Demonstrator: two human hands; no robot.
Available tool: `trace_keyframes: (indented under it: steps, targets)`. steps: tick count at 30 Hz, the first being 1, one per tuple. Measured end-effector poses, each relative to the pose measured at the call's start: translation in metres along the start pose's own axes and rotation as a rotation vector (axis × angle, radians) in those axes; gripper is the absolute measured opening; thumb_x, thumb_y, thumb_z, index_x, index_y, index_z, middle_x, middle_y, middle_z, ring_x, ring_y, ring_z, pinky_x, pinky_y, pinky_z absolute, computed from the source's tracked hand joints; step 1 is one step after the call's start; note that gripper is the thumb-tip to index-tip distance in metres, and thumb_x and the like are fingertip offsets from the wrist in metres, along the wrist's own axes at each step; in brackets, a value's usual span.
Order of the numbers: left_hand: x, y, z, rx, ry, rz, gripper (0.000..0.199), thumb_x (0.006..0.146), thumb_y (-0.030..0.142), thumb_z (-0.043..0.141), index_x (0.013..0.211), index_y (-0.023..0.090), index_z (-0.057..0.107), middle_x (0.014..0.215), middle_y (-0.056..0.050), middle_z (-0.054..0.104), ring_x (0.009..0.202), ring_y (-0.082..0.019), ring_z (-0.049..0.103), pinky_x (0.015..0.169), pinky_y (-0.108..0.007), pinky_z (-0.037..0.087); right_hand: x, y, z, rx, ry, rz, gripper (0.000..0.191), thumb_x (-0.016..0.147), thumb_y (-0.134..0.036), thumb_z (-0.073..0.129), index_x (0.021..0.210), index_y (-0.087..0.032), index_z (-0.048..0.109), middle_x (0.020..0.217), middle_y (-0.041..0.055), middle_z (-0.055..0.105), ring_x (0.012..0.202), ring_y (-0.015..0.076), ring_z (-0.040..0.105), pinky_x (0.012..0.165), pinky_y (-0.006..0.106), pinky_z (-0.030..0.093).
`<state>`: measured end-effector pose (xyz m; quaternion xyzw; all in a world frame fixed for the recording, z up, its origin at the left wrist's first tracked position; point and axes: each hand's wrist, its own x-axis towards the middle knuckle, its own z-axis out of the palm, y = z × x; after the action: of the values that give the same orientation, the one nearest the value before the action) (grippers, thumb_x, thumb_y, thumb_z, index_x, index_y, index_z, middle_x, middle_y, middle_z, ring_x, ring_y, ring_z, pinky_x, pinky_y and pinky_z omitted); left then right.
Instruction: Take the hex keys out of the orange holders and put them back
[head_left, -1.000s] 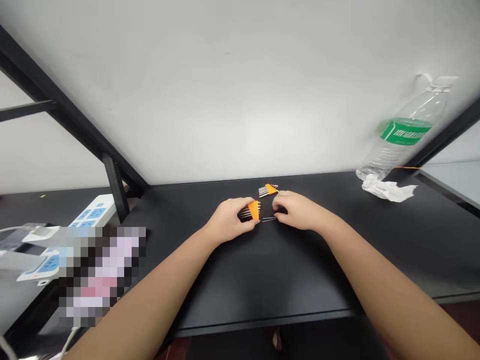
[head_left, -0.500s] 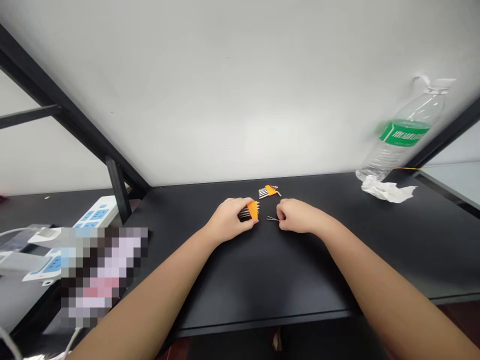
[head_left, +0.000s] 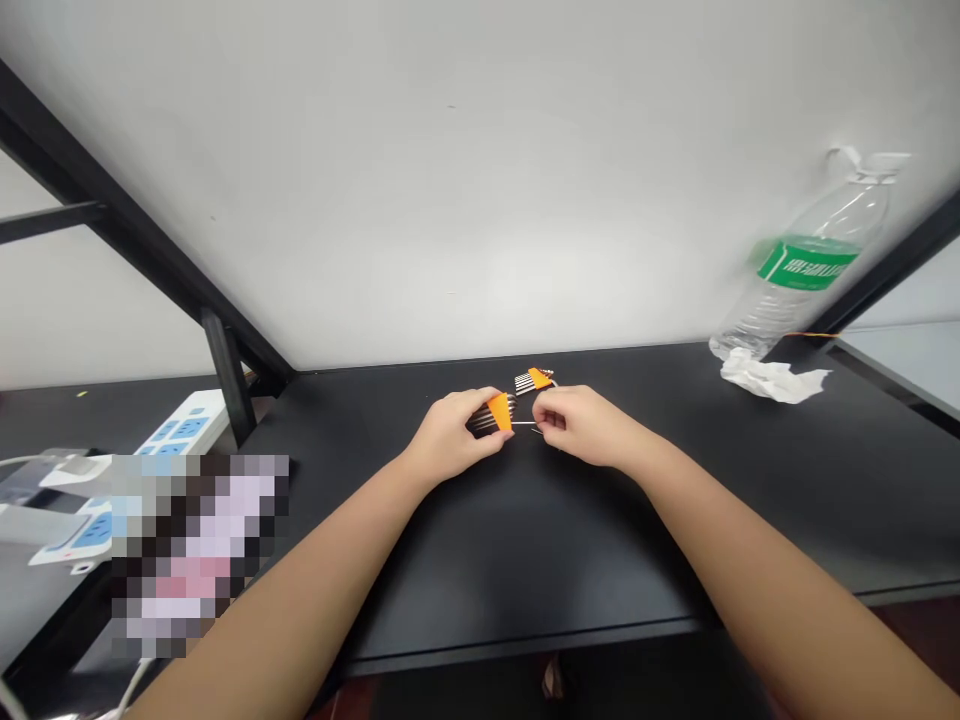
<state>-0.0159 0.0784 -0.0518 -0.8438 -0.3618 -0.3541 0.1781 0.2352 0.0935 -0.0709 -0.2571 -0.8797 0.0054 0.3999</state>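
Prob small workshop / assembly area, office-like, not a home. Black-topped workbench (head_left: 525,560) w/ black metal frame (head_left: 127,240) & white wall panel (head_left: 480,180) behind. Second dark surface at left holds white power strip (head_left: 187,432) w/ blue sockets, cables (head_left: 45,460) nearby = powered work spot. Hex key sets (head_left: 534,380) w/ orange holders at bench centre point to tool work. Plastic water bottle (head_left: 806,265) w/ green label near far right corner, crumpled tissue (head_left: 772,380) just beside it. Pixelated item at left, can't tell what. Dark red floor (head_left: 915,650) past front edge.
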Motion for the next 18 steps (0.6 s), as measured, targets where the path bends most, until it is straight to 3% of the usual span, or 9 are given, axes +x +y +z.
trace_keyframes:
  steps: [18]
  targets:
    - [-0.0011, 0.0027, 0.0013, -0.106, 0.035, -0.05, 0.047, 0.08, 0.042, 0.077, 0.122, 0.022, 0.068, 0.111, -0.004, 0.077, 0.093, -0.02, 0.074, 0.089, -0.032, 0.059, -0.0013, -0.0016, -0.0038, -0.014, 0.06, -0.089, 0.016, 0.086, -0.007, 0.056, 0.076, -0.02, 0.057, 0.074, -0.0003, 0.06, 0.067, 0.0135, 0.051, 0.063, 0.027, 0.038]
